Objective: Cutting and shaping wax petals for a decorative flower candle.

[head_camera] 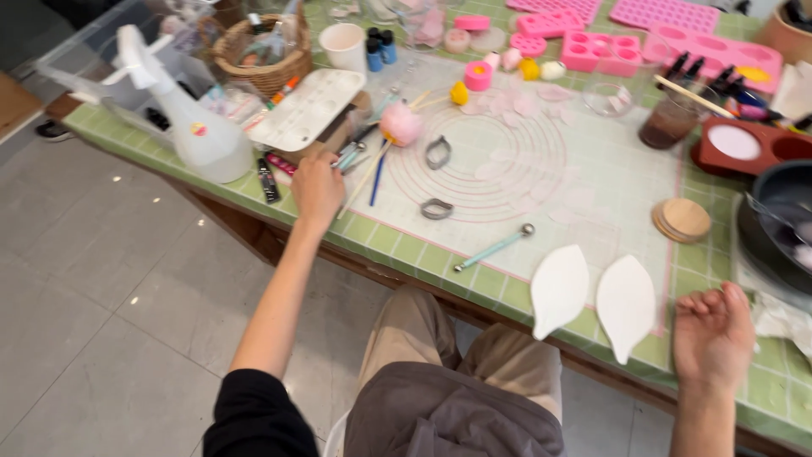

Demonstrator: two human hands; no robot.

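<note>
Left hand (316, 188) reaches thin tools (353, 155) beside smooth leaf-shaped moulds (560, 288).

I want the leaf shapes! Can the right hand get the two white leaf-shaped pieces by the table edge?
Probably yes: the right hand rests open beside the two white leaf-shaped pieces, with nothing between them.

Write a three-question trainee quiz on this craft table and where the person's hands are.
1. True or false: the left hand reaches among the tools near the white palette.
2. How many white leaf-shaped pieces lie at the table's near edge?
3. The right hand is: A) gripping the ball tool; B) empty, resting at the edge.

Key: 1 true; 2 two; 3 B.
</note>
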